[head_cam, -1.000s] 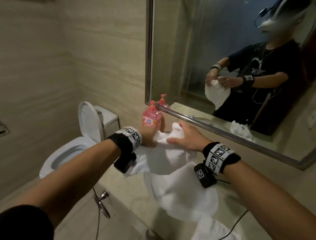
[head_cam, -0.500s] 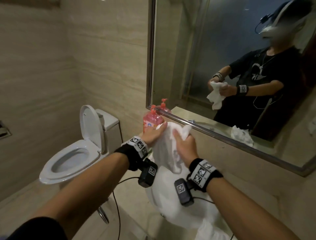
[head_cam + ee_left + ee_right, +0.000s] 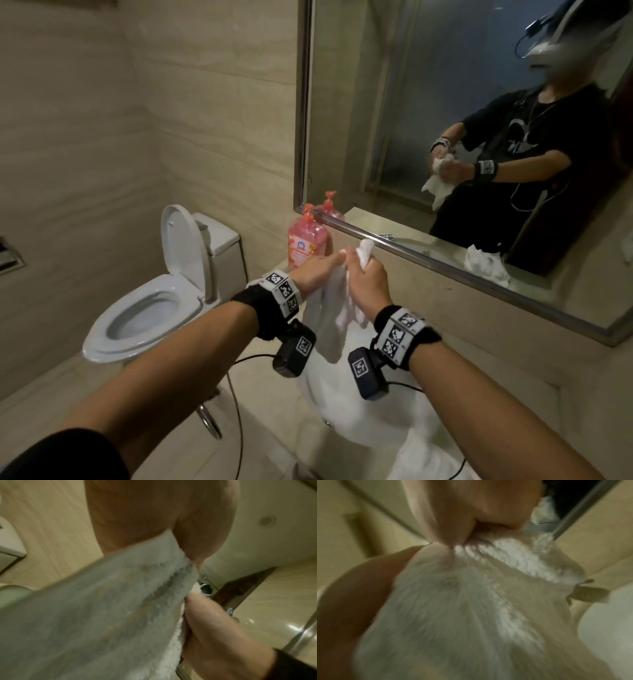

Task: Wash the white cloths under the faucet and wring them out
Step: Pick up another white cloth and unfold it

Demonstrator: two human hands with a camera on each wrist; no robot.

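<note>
My two hands hold one white cloth over the white sink basin. My left hand grips its upper left part. Close against it on the right, my right hand is clenched round the bunched top, and a tuft sticks up above the fist. The rest hangs down in a narrow bundle between my wrists. The left wrist view shows the cloth squeezed in the hand. In the right wrist view its folds gather into the fist. A second white cloth lies at the basin's near edge. No faucet shows clearly.
A pink soap bottle stands on the counter just behind my hands, under the mirror. A toilet with its lid up is to the left. A metal towel ring hangs below the counter front. Another crumpled cloth shows in the mirror.
My hands have come together and risen a little. The cloth, spread wide between them a second ago, is now bunched into a narrow hanging bundle.
</note>
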